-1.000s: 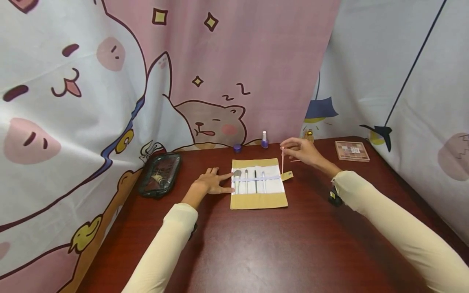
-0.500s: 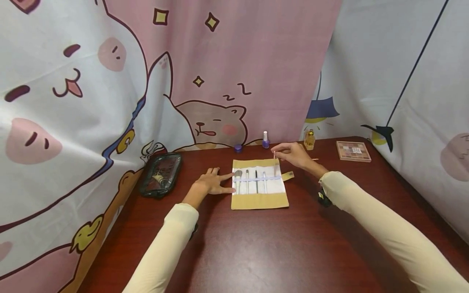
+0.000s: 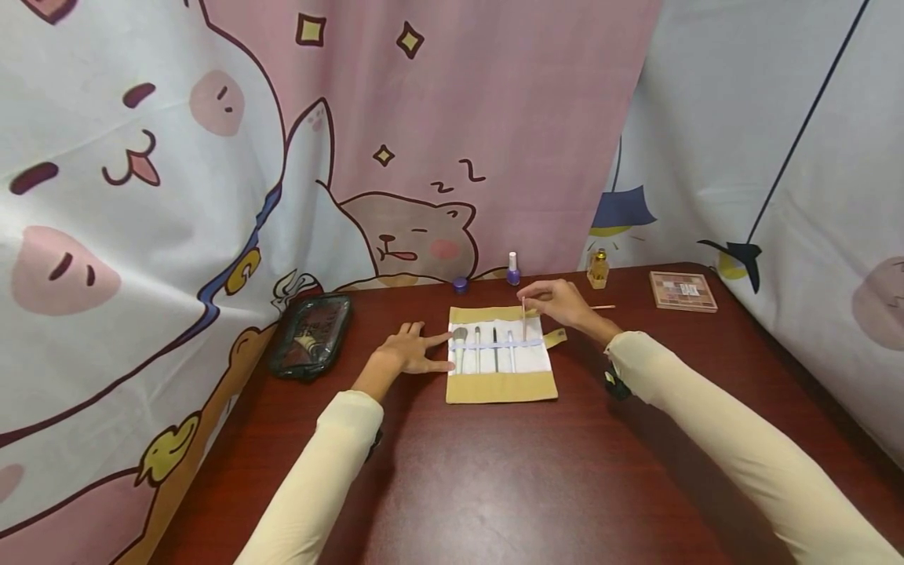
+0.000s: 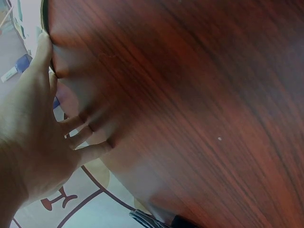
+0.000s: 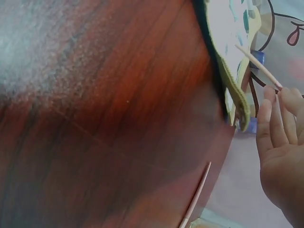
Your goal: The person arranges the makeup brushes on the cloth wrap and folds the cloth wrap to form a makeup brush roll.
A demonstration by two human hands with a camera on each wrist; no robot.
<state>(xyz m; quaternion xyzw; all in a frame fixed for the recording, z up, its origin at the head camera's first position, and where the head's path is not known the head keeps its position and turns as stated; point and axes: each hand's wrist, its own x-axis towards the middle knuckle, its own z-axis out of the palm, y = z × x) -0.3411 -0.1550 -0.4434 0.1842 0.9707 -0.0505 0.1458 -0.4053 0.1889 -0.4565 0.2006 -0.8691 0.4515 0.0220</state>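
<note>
A tan brush roll [image 3: 501, 388] lies unrolled on the table, its white inside facing up. Several makeup brushes [image 3: 460, 353] sit side by side under its lavender elastic band. My left hand [image 3: 406, 351] rests on the table with spread fingers; thumb and index finger touch the roll's left edge. Between thumb and fingertips, my right hand [image 3: 561, 302] pinches the top of a thin pink makeup brush [image 3: 524, 322] held upright over the roll's right part. Its lower end reaches the band; whether it is under it, I cannot tell. The right wrist view shows this slim handle [image 5: 259, 64] slanting from the fingertips.
Another thin pink stick [image 3: 603, 307] lies right of the roll. Along the back stand a purple jar [image 3: 461, 285], a nail polish bottle [image 3: 512, 269] and a yellow perfume bottle [image 3: 598, 269]. An eyeshadow palette [image 3: 683, 291] lies far right, a black tray [image 3: 311, 337] left.
My right hand has moved left with the pink brush, from beside the roll's right edge to over its right part. The left hand has stayed in place.
</note>
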